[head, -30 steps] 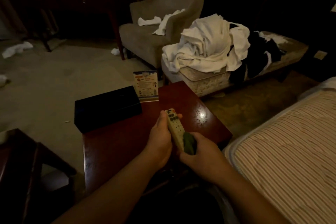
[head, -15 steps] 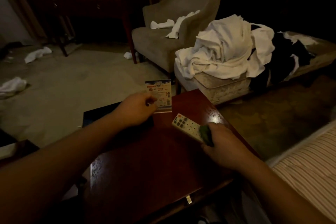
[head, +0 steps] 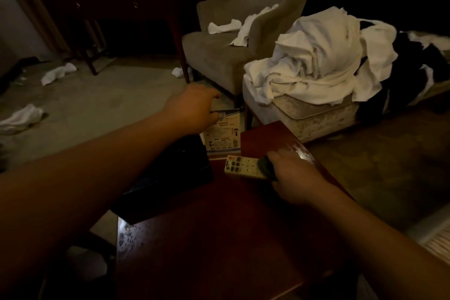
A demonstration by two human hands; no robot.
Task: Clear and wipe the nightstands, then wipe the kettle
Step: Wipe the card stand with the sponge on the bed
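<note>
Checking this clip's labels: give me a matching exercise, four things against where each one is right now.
Things:
1. remote control
2. printed card
3. black box
4. white linen pile

Places:
A. heaped on the upholstered bench
B. pinched at its top by the left hand
C. held in the right hand
D. lying on the nightstand, under the left forearm

Pairs: 1-C, 2-B, 3-D, 4-A

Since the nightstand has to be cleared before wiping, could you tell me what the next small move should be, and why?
Probably lift the printed card off the nightstand. The left hand already pinches its top edge, while the right hand holds the remote with a dark cloth just above the top. The black box stays on the wood to clear afterwards.
</note>
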